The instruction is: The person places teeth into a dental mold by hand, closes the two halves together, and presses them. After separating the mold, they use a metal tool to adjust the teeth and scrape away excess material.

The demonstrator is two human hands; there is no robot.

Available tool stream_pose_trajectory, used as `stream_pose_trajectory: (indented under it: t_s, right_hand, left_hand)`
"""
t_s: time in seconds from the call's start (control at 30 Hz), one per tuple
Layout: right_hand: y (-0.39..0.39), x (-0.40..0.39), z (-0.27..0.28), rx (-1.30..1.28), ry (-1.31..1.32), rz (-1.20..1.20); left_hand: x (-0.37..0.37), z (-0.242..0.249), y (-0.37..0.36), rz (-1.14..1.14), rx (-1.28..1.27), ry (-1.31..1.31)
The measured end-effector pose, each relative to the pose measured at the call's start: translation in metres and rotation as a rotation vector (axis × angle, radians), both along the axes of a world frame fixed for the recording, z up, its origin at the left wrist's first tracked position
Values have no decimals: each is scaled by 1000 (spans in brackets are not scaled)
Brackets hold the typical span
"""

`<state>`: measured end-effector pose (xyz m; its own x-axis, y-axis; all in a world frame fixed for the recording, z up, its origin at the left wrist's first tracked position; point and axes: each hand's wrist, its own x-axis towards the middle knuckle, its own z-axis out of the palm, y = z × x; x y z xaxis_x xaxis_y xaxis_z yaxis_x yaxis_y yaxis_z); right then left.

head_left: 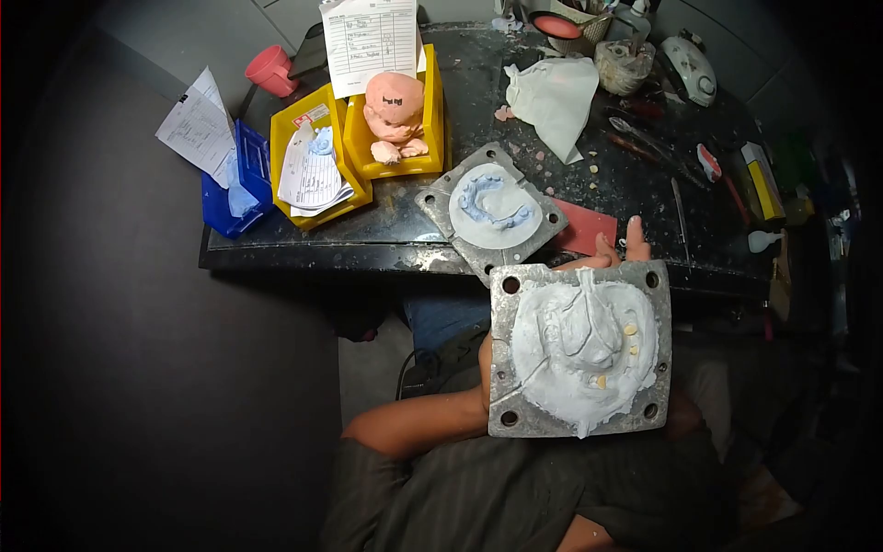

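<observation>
A square metal dental flask half (501, 350) is held up close to me, its face filled with white plaster. A mouth-shaped form shows in the plaster, with a few yellowish teeth set in it. Behind the left edge of this half is my left hand (486, 368), gripping it, most of its fingers hidden. My right hand (633, 243) is behind it too; some fingers show above the top edge, the palm is covered. Just beyond, on the bench, lies a second flask half (471, 247), with a bluish dental arch (497, 212) in white plaster.
Yellow bins (359, 198) and a blue bin (221, 212) hold papers, and one holds pink lumps. Beside the second flask half is a red sheet (584, 228). Metal tools (653, 147), a white cloth (556, 97) and a pink cup (269, 70) are also on the black bench (368, 225).
</observation>
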<state>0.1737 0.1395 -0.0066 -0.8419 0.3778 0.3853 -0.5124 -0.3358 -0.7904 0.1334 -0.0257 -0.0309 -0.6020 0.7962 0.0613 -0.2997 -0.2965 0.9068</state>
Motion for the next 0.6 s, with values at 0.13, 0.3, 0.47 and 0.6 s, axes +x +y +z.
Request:
stream_pose_trajectory:
  t_s: [0.13,0.3,0.47,0.6]
  right_hand:
    - [-18,-19,19,-605,-491,-622]
    - [8,0,11,-241,286,58]
    - [-27,24,67,-348,214,-50]
    - [7,-3,57,-184,215,366]
  left_hand:
    - [3,-12,0,87,-110,327]
    - [13,-21,8,163,-167,542]
    - [9,44,31,-115,120,-279]
    - [1,42,42,133,79,378]
